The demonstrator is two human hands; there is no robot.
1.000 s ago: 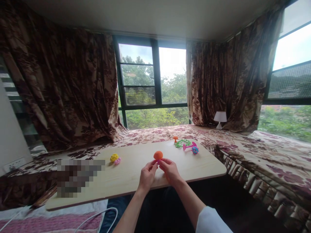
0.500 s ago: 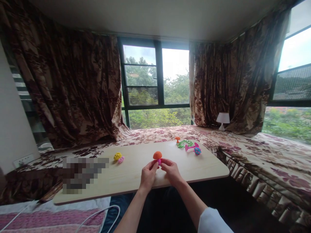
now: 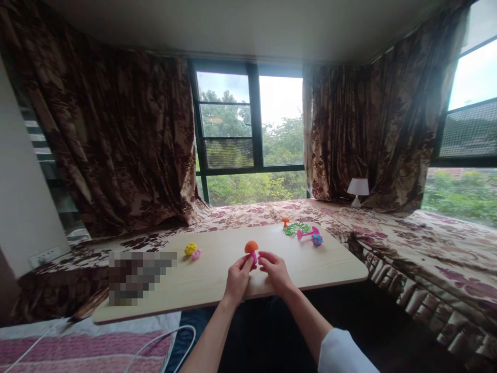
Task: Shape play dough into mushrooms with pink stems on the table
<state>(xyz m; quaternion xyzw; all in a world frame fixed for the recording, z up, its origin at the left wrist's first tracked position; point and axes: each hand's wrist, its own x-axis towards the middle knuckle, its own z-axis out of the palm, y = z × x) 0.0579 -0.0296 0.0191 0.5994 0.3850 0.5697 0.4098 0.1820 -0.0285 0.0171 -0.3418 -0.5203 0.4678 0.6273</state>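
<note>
Head view: orange cap [image 3: 251,246] already sits on pink stem [image 3: 254,257]; left hand [image 3: 238,277] pinches it, right hand's [image 3: 276,270] fingers apart; pink dumbbell [image 3: 307,233] untouched near far-right corner of table [image 3: 217,280].

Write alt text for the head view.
The left hand grips an orange-capped, magenta-stemmed toy mushroom above a pale table, the right hand beside it. Farther back lie a tangled green strand and a studded ball.

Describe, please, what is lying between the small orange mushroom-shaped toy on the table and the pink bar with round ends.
In the head view, a tangled green cord lies between the small orange toy and the pink bar.
</note>
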